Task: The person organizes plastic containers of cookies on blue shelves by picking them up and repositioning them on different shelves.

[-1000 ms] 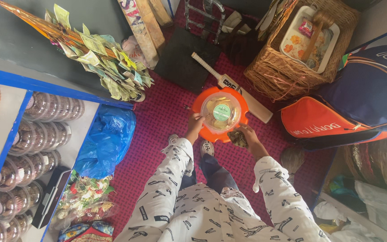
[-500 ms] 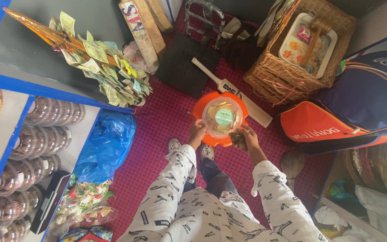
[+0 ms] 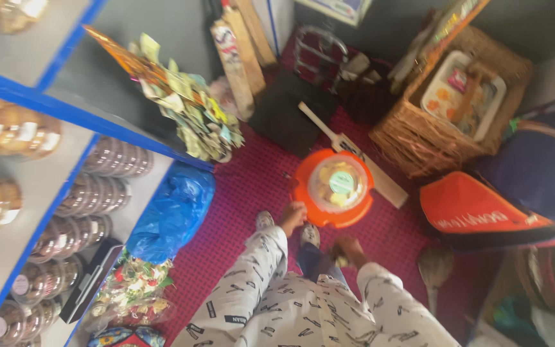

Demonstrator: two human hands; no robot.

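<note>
A round clear jar (image 3: 336,184) of yellowish snacks with a green-labelled lid stands on a round orange stool (image 3: 303,204) on the red carpet. My left hand (image 3: 292,216) is at the stool's near rim, fingers curled down; blur hides whether it grips the rim. My right hand (image 3: 348,250) is drawn back near my body, below the stool, closed around a small brownish item that is too blurred to name. Both sleeves are white with black print. My feet show between the hands.
A wicker basket (image 3: 419,144) holding a tray stands at the right, and an orange and blue sports bag (image 3: 483,215) lies below it. A cricket bat (image 3: 380,180) lies behind the stool. At the left are blue shelves of jars (image 3: 97,212), a blue plastic bag (image 3: 175,212) and hanging packets (image 3: 194,115).
Both hands have come off the jar and drawn back toward my body, the right one farther. The view has shifted and blurred.
</note>
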